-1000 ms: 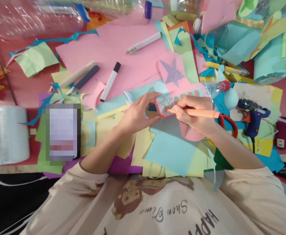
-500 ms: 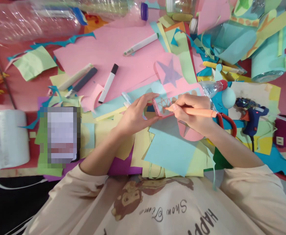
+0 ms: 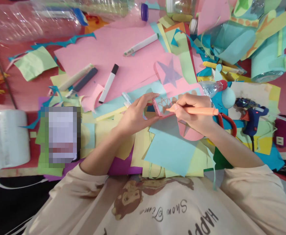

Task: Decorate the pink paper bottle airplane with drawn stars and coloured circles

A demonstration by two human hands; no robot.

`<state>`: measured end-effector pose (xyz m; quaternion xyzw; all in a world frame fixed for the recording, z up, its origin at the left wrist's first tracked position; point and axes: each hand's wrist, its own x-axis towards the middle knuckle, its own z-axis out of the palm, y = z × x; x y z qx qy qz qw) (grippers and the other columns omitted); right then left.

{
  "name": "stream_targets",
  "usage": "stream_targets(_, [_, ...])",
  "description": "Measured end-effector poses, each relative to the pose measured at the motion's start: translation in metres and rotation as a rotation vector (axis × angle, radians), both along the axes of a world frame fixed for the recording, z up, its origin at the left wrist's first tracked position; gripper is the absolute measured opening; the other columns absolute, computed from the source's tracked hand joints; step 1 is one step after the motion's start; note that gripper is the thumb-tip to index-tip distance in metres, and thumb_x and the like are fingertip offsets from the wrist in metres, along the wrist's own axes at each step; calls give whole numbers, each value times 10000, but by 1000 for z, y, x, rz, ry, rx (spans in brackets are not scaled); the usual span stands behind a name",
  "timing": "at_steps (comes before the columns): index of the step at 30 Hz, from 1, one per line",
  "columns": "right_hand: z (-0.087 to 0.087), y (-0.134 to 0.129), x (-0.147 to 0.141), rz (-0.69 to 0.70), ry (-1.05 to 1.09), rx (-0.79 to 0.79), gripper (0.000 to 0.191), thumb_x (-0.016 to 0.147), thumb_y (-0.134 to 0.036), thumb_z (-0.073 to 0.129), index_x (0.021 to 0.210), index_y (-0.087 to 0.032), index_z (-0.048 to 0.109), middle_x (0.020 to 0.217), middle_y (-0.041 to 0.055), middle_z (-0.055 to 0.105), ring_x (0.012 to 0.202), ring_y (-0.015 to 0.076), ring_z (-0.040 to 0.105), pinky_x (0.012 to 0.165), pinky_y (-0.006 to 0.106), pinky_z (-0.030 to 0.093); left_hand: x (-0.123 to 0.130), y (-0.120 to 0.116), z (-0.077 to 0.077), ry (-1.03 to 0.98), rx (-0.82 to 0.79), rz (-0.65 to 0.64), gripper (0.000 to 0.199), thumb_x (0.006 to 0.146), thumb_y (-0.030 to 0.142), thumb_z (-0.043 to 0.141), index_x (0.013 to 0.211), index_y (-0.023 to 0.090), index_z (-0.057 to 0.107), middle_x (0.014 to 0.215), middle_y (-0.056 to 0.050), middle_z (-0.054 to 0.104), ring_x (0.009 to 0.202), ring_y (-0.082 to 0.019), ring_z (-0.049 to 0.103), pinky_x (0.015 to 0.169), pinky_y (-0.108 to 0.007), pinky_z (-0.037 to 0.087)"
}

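My right hand is closed around an orange marker, its tip on the light-blue panel of a small pink paper craft. Orange-brown outlines, one a star, mark that panel. My left hand grips the craft's left end between thumb and fingers. A rounded pink flap with a purple star extends above the craft. Another pink flap with a dark star shows below, partly covered by my right hand. Light-blue paper lies beneath my hands.
Several markers, including a black-capped one, rest on pink paper. At right are red-handled scissors and a blue glue gun. A phone lies left, plastic bottles along the back.
The orange marker and my right hand have shifted very slightly right and down over the panel. My left hand keeps its grip on the craft.
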<state>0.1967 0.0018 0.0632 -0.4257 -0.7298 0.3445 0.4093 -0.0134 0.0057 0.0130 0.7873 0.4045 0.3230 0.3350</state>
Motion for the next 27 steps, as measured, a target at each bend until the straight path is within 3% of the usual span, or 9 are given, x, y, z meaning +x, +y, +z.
stream_targets(6, [2,1,0,-12,5,-16,305,829,-240,576,568,-199,423,497,-59,444,464,63,401,445,220,306,0,0,1,3,11,-8,591,784,237,679,1320,232,432,1308,-86,561,1119,-218,624,952,-364,554])
stream_targets(11, [7,3,5,-40,84,-90,281,841,-224,575,587,-197,457,537,-49,501,535,86,516,514,233,415,0,0,-1,6,76,-15,573,786,237,688,1304,223,443,1300,-90,571,1147,-223,609,951,-354,552])
stream_targets(16, [10,2,6,-82,91,-31,302,857,-241,597,583,-194,481,535,-45,529,551,90,563,516,231,432,-2,1,-1,72,163,-50,511,800,257,683,1266,218,476,1221,-93,614,1202,-259,578,1007,-410,515])
stream_targets(22, [6,3,5,-8,85,-74,313,879,-258,582,592,-193,473,536,-44,530,570,92,593,513,221,449,-2,2,1,80,271,-116,513,801,278,703,1261,214,486,1142,-89,646,1149,-268,603,968,-437,526])
stream_targets(27, [6,3,2,-26,1,-30,316,861,-231,596,576,-191,464,542,-51,508,514,64,481,467,207,389,-2,3,0,69,344,-130,563,787,210,711,1287,195,453,1132,-94,640,1132,-261,605,951,-424,529])
